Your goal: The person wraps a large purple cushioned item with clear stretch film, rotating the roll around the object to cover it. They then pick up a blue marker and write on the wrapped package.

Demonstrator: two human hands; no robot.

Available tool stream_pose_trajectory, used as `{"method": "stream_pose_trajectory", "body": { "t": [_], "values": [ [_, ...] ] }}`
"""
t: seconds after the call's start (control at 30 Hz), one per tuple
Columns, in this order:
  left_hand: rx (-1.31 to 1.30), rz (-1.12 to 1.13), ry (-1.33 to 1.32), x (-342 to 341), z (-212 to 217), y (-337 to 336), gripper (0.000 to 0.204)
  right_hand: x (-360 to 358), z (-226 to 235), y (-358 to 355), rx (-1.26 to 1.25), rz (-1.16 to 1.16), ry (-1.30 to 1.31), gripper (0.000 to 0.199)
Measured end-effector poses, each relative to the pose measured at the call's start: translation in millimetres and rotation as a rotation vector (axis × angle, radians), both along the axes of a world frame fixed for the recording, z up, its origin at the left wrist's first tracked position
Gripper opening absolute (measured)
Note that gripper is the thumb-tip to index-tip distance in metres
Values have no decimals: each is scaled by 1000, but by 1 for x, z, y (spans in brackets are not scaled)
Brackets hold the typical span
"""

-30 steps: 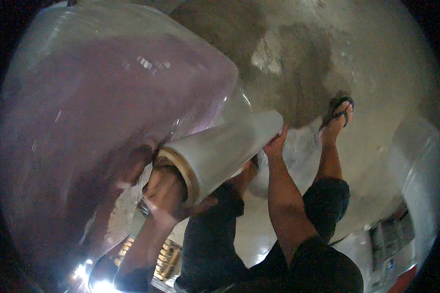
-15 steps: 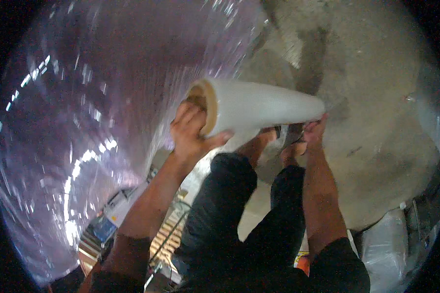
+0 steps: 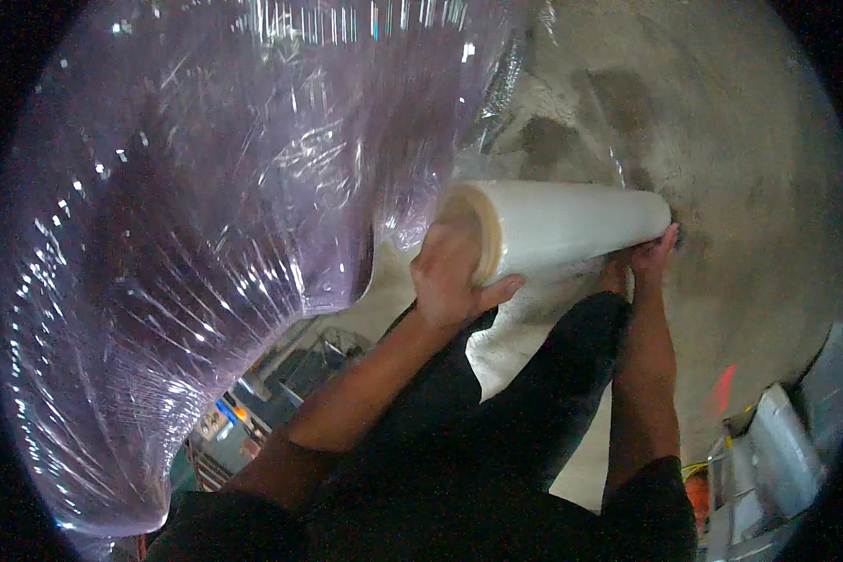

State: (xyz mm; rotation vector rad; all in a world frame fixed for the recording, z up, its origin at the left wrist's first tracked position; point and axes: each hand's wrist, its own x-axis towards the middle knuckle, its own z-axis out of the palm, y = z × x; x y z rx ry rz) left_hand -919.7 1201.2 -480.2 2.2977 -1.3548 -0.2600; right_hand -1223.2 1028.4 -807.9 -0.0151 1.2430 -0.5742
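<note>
Glossy, crinkled plastic film (image 3: 206, 234); smooth white film roll (image 3: 571, 225); rough concrete floor (image 3: 721, 122).
</note>
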Motion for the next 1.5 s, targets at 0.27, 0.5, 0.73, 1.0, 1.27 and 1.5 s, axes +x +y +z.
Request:
{"method": "stream_pose_trajectory", "body": {
  "t": [0.27, 0.5, 0.73, 1.0, 1.27, 1.5],
  "values": [
    [137, -281, -45, -18, -3, 124, 65, -31, -14, 135, -108, -28, 6, 79],
    [207, -536, -58, -3, -3, 180, 63, -14, -37, 253, 49, -322, -16, 75],
    [233, -479, 223, 38, -28, 199, 69, 30, -75, 296, -25, -664, 110, 55],
    [91, -1049, -179, 22, -87, 162, 63, -15, -197, 311, -114, -753, 16, 50],
    [147, -1217, -183, 57, -161, 222, 56, 82, -301, 437, -174, -633, -125, 70],
    [343, -1329, -163, 120, -180, 224, 55, 238, -328, 522, 41, -958, -202, 63]
  ]
}}
